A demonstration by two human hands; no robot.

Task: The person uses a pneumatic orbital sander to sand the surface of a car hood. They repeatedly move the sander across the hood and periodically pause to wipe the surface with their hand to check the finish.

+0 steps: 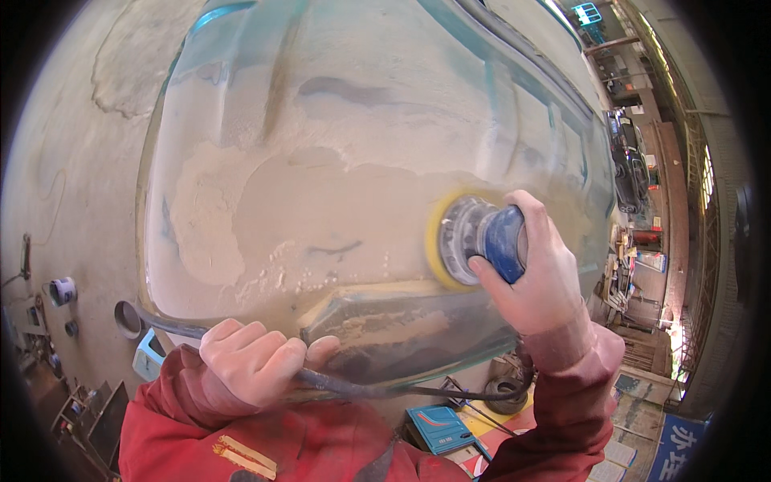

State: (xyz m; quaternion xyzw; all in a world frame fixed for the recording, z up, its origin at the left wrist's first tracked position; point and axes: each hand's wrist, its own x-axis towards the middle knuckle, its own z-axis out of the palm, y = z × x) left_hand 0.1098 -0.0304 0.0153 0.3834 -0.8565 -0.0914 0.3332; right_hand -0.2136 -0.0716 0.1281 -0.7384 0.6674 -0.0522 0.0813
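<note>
I have the right hand (534,265) closed around the blue top of a round sander (504,241), with the thumb on the near side. The sander is at the right part of a big body panel (305,201), its yellow pad (434,241) turned toward the panel; whether the whole pad touches, I cannot tell. The left hand (253,361) is clenched around a dark hose (345,387), in front of the lower left part of the panel. From this hand the hose goes to the right, until the right sleeve (554,402), which is red. The panel is pale with turquoise parts near its edges, and beige filler (210,217) covers a wide area of it. Just below the sander there is a long recess (393,329) with dark and beige patches. A light blue stool (149,356) stands to the left of the left hand.
</note>
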